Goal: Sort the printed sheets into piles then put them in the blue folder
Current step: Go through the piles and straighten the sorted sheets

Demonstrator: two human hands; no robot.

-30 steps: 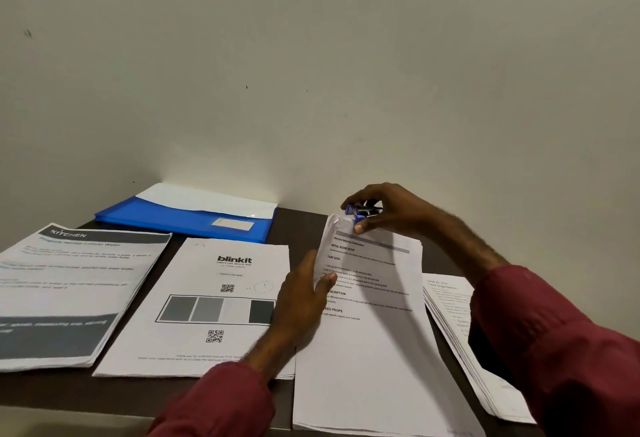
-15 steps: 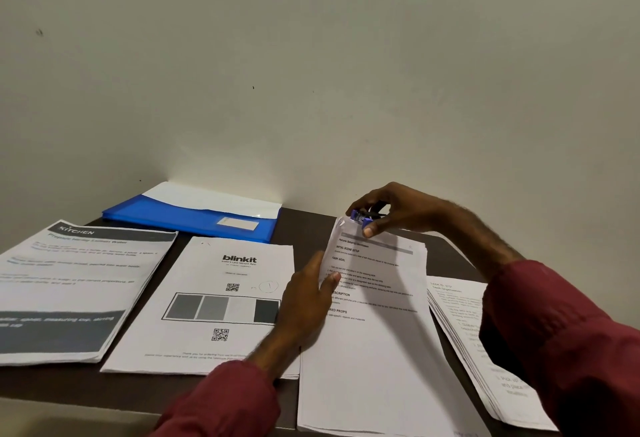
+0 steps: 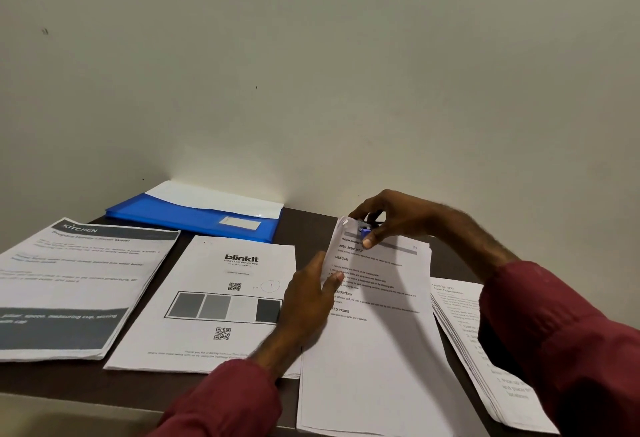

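Several piles of printed sheets lie on a dark table [image 3: 304,225]: a "KITCHEN" pile [image 3: 76,284] at the left, a "blinkit" pile [image 3: 214,301], a text pile [image 3: 377,332] in front of me, and another text pile [image 3: 460,339] at the right. My left hand [image 3: 308,301] grips the left edge of the text pile in front of me, thumb on top. My right hand [image 3: 388,218] pinches a small blue binder clip [image 3: 365,232] at that pile's raised top-left corner. The blue folder [image 3: 194,213] lies shut at the back, against the wall.
A plain wall stands right behind the table. The table's front edge runs along the bottom of the view, and the sheets in front of me overhang it. Bare dark tabletop shows between the folder and the text pile.
My right hand has shifted its fingers on the blue clip at the pile's corner. My left hand keeps its hold on the pile's left edge. The piles have not moved.
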